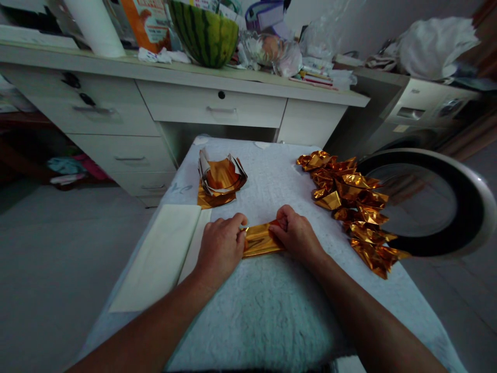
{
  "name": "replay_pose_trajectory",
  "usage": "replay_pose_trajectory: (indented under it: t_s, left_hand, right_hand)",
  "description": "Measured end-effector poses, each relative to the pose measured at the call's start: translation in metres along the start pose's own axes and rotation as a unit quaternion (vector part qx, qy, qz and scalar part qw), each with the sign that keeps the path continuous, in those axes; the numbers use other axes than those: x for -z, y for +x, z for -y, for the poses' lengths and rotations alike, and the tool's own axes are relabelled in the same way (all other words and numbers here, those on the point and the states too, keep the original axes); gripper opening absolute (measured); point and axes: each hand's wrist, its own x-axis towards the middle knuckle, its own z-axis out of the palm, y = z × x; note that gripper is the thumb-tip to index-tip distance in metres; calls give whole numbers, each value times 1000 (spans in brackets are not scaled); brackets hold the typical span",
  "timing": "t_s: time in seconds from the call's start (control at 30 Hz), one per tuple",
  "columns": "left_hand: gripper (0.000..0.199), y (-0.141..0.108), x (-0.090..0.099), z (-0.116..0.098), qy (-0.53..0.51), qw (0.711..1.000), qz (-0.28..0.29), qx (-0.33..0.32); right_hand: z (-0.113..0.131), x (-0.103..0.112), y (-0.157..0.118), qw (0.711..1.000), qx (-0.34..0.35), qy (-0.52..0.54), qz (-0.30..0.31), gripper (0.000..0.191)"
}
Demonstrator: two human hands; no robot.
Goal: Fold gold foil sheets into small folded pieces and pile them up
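Note:
A folded strip of shiny gold foil paper [261, 240] is stretched between my two hands, just above the cloth-covered table. My left hand [222, 242] pinches its left end, thumb and fingers together. At the other end, my right hand [298, 233] grips the strip between thumb and curled fingers. Beyond my left hand lies a curled stack of gold foil sheets [221, 178] with pale undersides. Several folded gold foil pieces [349, 207] form a crinkled row to the right. Left of my left hand rests a cream paper pad [159, 259], partly behind my forearm.
The table has a pale blue fuzzy cloth [256, 321]. A white drawer desk [217, 106] stands behind it, bearing a cut watermelon [205, 33], an orange packet [149, 23] and plastic bags. At right, a washing machine's open round door [476, 207] reaches close to the table edge.

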Motion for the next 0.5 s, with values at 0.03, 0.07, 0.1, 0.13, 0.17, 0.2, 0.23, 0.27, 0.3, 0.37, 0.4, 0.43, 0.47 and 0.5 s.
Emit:
replay_pose_trajectory:
  t_s: [0.03,0.07,0.1,0.13,0.17,0.2,0.23,0.27,0.3,0.37,0.4,0.43,0.47,0.5]
  left_hand:
    - [14,0,0,0,5,1000,4,-7]
    - [14,0,0,0,8,1000,7,-13]
    - [15,-1,0,0,10,1000,11,-20]
    - [16,-1,0,1,12,1000,14,-24]
    - [18,-1,0,1,14,999,15,-27]
    - [19,0,0,1,18,999,16,-27]
    - [19,0,0,2,22,999,16,-28]
    - [19,0,0,2,24,999,12,-28]
    - [19,0,1,3,23,999,8,-28]
    - [18,1,2,5,14,999,0,-32]
    - [18,1,2,5,9,999,-1,-36]
    - [17,2,3,6,7,999,-1,-41]
    - [17,2,3,6,9,999,0,-45]
    - [17,2,4,6,14,999,2,-50]
  right_hand:
    - [0,0,1,1000,-1,-9,1,18]
    - [0,0,1,1000,-2,-17,1,18]
    - [0,-1,1,1000,-2,-25,0,18]
    - [0,-2,2,1000,-1,-31,-1,17]
    - [-1,-2,2,999,2,-36,-2,17]
    - [-2,-3,2,999,5,-39,-3,17]
    - [-3,-4,2,999,10,-41,-5,16]
    - [-4,-4,2,999,18,-43,-10,16]
    - [-5,-4,2,998,30,-47,-19,16]
    - [-5,-3,2,995,68,-62,-42,14]
    - [-4,-2,1,992,92,-72,-47,12]
    - [-3,0,1,989,118,-82,-43,10]
    - [-1,1,0,985,143,-91,-29,10]
    - [1,3,-1,981,168,-95,-9,14]
